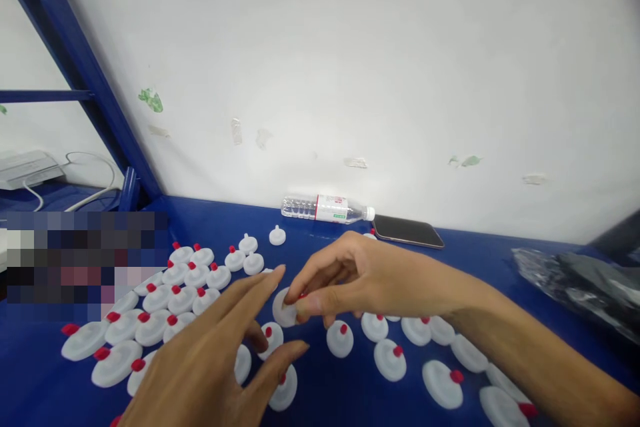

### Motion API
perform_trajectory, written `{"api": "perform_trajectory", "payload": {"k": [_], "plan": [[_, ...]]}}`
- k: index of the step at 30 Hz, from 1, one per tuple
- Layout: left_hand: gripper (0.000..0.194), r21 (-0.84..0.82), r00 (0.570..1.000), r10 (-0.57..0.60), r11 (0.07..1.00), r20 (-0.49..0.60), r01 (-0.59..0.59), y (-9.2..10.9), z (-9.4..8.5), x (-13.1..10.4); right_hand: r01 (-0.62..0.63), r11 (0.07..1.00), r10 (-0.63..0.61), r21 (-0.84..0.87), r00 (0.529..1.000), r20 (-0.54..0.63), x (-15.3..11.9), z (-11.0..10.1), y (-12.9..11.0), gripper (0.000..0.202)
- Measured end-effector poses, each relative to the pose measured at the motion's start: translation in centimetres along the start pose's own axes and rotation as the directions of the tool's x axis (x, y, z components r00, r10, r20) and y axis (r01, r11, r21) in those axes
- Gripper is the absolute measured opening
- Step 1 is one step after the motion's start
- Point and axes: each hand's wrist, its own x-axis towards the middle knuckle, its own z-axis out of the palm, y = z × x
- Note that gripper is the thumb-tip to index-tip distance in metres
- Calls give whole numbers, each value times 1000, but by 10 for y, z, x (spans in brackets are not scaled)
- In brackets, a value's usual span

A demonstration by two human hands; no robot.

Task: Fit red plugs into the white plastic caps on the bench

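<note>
Many white round plastic discs with red caps (pixel 173 293) lie on the blue table (pixel 490 260). My right hand (pixel 350 277) pinches one white disc (pixel 283 310) by thumb and fingers just above the table, its red cap barely showing. My left hand (pixel 210 360) hovers beside it with fingers spread, the index tip close to the held disc, holding nothing. More capped discs (pixel 390 358) lie under and right of my right forearm. A few discs without red caps (pixel 277 235) sit further back.
A plastic water bottle (pixel 327 209) lies on its side against the white wall, a dark phone (pixel 407 231) beside it. Dark plastic bags (pixel 585 280) rest at the right edge. A blue frame post (pixel 85 73) rises at left, with a white device and cables (pixel 27 169) behind.
</note>
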Motion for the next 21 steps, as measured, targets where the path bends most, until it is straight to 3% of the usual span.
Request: {"api": "perform_trajectory", "payload": {"k": [6, 11, 17, 21], "plan": [[36, -17, 989, 21, 1000, -143, -23, -2, -7, 3, -60, 955, 14, -290, 987, -158, 6, 9, 16, 22], [25, -36, 988, 17, 999, -154, -23, -1, -10, 5, -125, 887, 35, -444, 978, -205, 11, 20, 21, 23], [25, -24, 993, 0, 1000, -118, -2, -3, -11, 6, -156, 892, 54, -425, 969, -243, 8, 19, 18, 26], [38, 17, 994, 21, 1000, -105, -19, -10, -13, 5, -153, 878, -14, -454, 939, -343, 8, 13, 9, 25]]}}
